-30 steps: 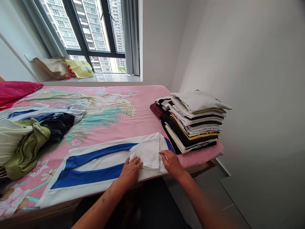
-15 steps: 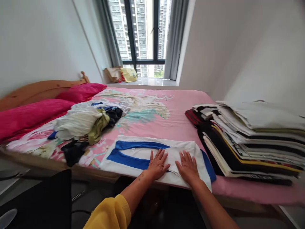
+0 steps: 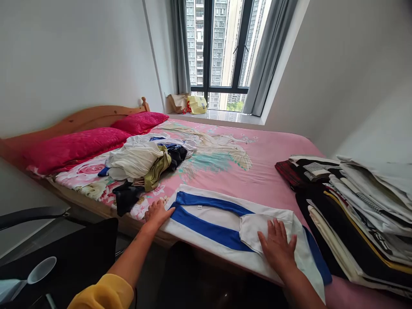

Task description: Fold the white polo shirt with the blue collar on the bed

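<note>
A white shirt with blue bands [image 3: 209,230] lies spread along the near edge of the bed, a small label showing between the bands. My left hand [image 3: 157,214] is at its left end, fingers stretched out and the thumb reaching over the blue part. Flat on the white cloth near the other end rests my right hand [image 3: 279,246], its fingers apart. A blue piece [image 3: 317,255] sticks out at the shirt's right end. Neither hand grips the cloth.
A loose heap of clothes [image 3: 137,159] lies at the left, before the pink pillows [image 3: 80,146]. Folded clothes [image 3: 360,231] are stacked close at the right. A black chair [image 3: 80,253] stands by the bed's near left, and bags [image 3: 197,104] sit on the windowsill.
My left hand has moved left from the middle of the shirt to its left end. My right hand still lies on the white cloth. The view has turned left.
</note>
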Available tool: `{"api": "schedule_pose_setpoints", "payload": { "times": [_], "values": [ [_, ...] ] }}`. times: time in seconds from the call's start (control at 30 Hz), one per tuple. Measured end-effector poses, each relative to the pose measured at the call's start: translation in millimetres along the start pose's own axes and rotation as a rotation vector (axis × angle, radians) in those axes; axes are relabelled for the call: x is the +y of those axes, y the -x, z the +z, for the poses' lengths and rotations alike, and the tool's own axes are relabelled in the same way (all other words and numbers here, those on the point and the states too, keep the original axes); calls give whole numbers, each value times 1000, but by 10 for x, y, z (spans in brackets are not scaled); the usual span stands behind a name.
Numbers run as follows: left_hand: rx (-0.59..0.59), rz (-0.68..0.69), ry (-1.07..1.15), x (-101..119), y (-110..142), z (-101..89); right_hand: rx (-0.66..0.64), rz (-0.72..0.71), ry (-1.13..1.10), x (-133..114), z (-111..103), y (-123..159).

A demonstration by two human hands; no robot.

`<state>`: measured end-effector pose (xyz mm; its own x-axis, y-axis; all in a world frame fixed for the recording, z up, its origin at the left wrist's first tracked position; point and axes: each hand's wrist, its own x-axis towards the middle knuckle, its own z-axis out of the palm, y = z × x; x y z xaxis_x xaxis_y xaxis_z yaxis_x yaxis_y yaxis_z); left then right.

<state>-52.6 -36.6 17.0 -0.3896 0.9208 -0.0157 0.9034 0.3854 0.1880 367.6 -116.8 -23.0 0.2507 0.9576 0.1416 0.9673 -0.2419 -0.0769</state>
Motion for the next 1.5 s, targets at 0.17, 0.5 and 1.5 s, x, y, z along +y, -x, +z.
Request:
{"api": "schedule_pose_setpoints", "payload": {
  "times": [0.17, 0.5, 1.5],
  "values": [
    [-77, -44, 51, -46, -140, 51, 3, -472, -329, -1132, -367, 87],
    [-107, 256, 303, -687, -236, 115, -205, -562, -508, -3122, 144, -183],
    [-189, 701, 327, -482, -507, 328, -88, -465, -688, -3118, 482, -277]
  ]
}}
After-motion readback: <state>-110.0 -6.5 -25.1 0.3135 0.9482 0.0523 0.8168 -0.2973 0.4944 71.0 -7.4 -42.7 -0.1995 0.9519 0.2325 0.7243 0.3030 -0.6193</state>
